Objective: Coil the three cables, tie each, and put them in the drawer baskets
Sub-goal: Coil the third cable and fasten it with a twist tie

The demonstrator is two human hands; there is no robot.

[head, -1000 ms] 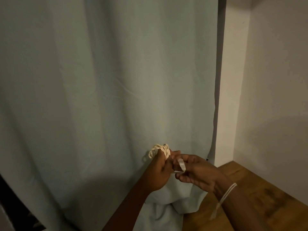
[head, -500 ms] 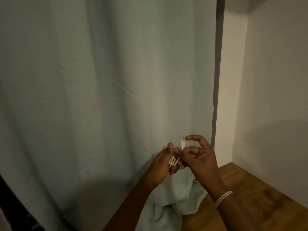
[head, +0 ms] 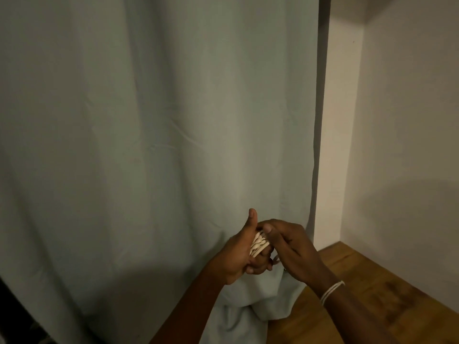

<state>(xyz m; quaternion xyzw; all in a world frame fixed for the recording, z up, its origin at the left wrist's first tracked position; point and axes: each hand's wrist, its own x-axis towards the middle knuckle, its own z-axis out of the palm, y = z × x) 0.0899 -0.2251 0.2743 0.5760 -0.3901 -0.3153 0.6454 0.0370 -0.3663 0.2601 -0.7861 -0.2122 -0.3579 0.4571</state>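
A small coil of white cable (head: 259, 244) lies bundled in my left hand (head: 242, 254), whose fingers curl round it from below while the thumb sticks up. My right hand (head: 289, 247) covers the coil from the right, with its thumb and fingertips on the top of the bundle. A pale tie end (head: 276, 259) shows under my right palm. White bands (head: 331, 291) circle my right wrist. Both hands are held in mid-air in front of the curtain. No drawer or basket is in view.
A pale grey curtain (head: 161, 145) fills the left and middle and bunches on the floor (head: 250, 311). A wooden surface (head: 372, 299) lies at the lower right. White walls (head: 402, 132) form a corner on the right.
My right hand has dropped from a raised pose holding a tie end onto the coil. My left thumb has lifted. Both hands sit a little lower.
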